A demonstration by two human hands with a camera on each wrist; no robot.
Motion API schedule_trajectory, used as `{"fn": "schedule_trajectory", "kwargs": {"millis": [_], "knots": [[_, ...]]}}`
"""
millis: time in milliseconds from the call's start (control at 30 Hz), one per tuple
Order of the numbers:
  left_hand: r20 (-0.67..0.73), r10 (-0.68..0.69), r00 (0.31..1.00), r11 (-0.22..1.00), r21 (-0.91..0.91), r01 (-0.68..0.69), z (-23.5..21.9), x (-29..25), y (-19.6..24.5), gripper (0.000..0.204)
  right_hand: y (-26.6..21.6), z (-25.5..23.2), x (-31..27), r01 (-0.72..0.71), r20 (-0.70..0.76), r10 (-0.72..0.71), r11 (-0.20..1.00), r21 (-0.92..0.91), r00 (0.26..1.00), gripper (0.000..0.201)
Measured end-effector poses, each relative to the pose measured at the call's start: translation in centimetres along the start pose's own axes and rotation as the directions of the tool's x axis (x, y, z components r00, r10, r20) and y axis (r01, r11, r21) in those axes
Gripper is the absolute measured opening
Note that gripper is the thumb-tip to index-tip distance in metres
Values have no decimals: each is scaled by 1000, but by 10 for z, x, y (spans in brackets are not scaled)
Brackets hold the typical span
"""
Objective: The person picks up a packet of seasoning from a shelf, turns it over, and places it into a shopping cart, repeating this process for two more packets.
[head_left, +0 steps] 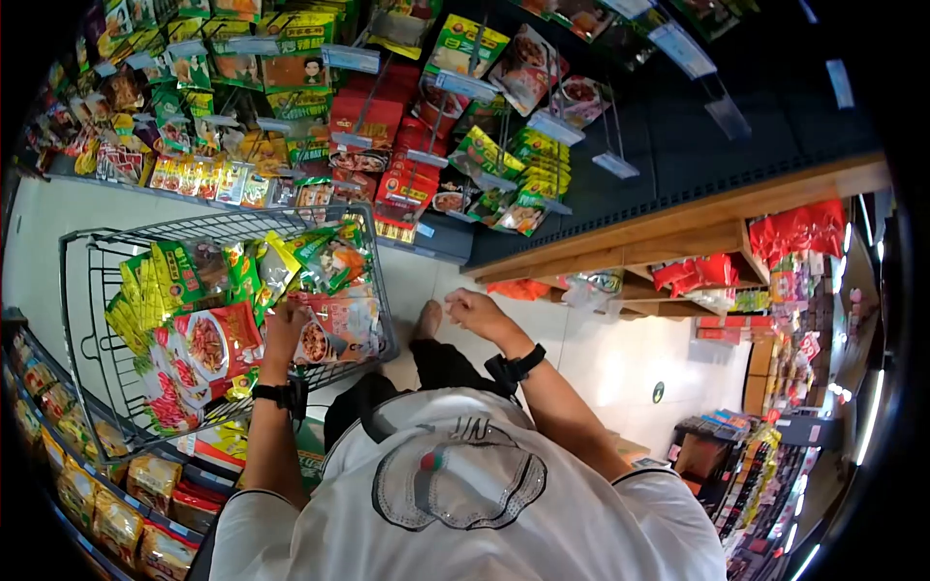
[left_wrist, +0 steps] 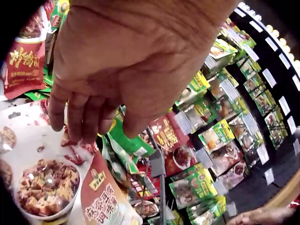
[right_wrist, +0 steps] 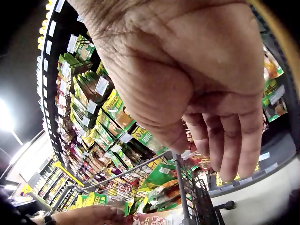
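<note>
My left hand point(head_left: 283, 334) hangs over a metal shopping cart point(head_left: 97, 387) piled with seasoning pouches. Its fingers point down, loosely bent, right at the edge of a white and red pouch point(left_wrist: 49, 173) with a picture of a bowl of food. A larger red and white pouch point(head_left: 205, 351) lies beside that hand, and several green and yellow packets point(head_left: 179, 276) fill the rest of the cart. My right hand point(head_left: 480, 315) is off the cart's right end, holding nothing, its fingers loosely bent in the right wrist view.
Pegs on the dark rack point(head_left: 620, 208) carry hanging packets and price tags. A wooden shelf point(head_left: 697, 208) with red bags runs along the right. At lower left, another shelf point(head_left: 126, 499) holds packaged goods. Pale floor tiles point(head_left: 620, 358) lie between.
</note>
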State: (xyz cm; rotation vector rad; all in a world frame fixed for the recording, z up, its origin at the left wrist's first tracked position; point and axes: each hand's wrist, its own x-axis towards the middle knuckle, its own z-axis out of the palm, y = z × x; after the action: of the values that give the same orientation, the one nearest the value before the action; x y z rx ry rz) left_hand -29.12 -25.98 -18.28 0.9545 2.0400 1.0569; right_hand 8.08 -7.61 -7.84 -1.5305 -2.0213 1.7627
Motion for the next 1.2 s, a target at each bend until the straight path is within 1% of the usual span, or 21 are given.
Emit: {"fn": "schedule_trajectory", "kwargs": {"millis": [67, 100, 167, 200, 233, 367, 467, 567, 667, 700, 733, 800, 833, 867, 933, 967, 1000, 1067, 1100, 1133, 1200], "knots": [[43, 3, 999, 1000, -28, -2, 7, -16, 17, 23, 1, -1, -1, -41, 66, 41, 999, -5, 997, 30], [45, 63, 997, 990, 121, -68, 7, -26, 33, 20, -3, -3, -2, -68, 80, 68, 998, -10, 994, 31], [46, 82, 996, 986, 140, -88, 15, -41, 28, 19, -14, -4, -7, -127, 111, 128, 992, -15, 986, 32], [50, 89, 995, 984, 152, -96, 18, -47, 25, 19, -13, -4, -6, -135, 110, 135, 991, -12, 985, 32], [126, 6, 992, 989, 148, -25, 19, -50, 22, 23, -11, -4, -6, -145, 110, 145, 989, -8, 983, 33], [68, 146, 987, 956, 247, -159, 29, -62, 16, 19, -8, -4, -4, -157, 112, 159, 987, -32, 981, 34], [68, 126, 990, 959, 246, -139, 30, -65, 12, 22, -2, -2, 3, -185, 134, 188, 982, -34, 973, 33], [93, 94, 991, 965, 237, -113, 30, -64, 11, 23, -1, 1, 10, -186, 171, 182, 983, 7, 968, 33], [84, 139, 987, 954, 256, -156, 31, -61, 3, 24, -17, 3, 14, -140, 187, 147, 989, -48, 971, 32], [120, 83, 989, 956, 271, -113, 30, -60, 4, 24, -20, 5, 13, -82, 159, 89, 995, -48, 983, 31], [136, 64, 989, 964, 246, -97, 28, -61, 7, 25, -18, 6, 15, -87, 157, 90, 996, -23, 984, 31], [166, 84, 983, 959, 255, -125, 31, -57, -6, 25, -7, 6, 20, -99, 145, 93, 995, 32, 985, 30], [178, 75, 981, 962, 247, -119, 30, -57, -4, 25, -5, 6, 20, -125, 132, 115, 990, 67, 985, 29], [174, 99, 980, 962, 234, -139, 29, -57, -3, 25, -3, 5, 19, -126, 124, 115, 988, 88, 986, 29], [212, 56, 976, 971, 217, -103, 28, -54, -6, 25, -4, 4, 17, -127, 113, 112, 983, 132, 987, 29], [229, 55, 972, 969, 223, -108, 27, -53, -7, 25, -5, 2, 14, -152, 107, 138, 979, 136, 985, 27], [240, 36, 970, 972, 215, -90, 26, -52, -6, 26, -1, 1, 13, -89, 77, 82, 992, 92, 994, 27], [268, 52, 962, 970, 218, -113, 23, -50, -4, 29, 12, 1, 12, 31, 23, -31, 1000, 3, 999, 27], [310, -62, 949, 970, 244, -16, 19, -48, 8, 32, 12, 1, 9, 10, 18, -11, 1000, 20, 1000, 28], [320, -77, 944, 975, 224, 3, 21, -45, 1, 34, 13, 0, 7, -10, 15, 10, 999, 39, 1000, 28], [395, -186, 900, 969, 223, 103, 16, -41, 12, 37, 18, 1, 5, -36, 9, 35, 997, 70, 999, 29]]}}
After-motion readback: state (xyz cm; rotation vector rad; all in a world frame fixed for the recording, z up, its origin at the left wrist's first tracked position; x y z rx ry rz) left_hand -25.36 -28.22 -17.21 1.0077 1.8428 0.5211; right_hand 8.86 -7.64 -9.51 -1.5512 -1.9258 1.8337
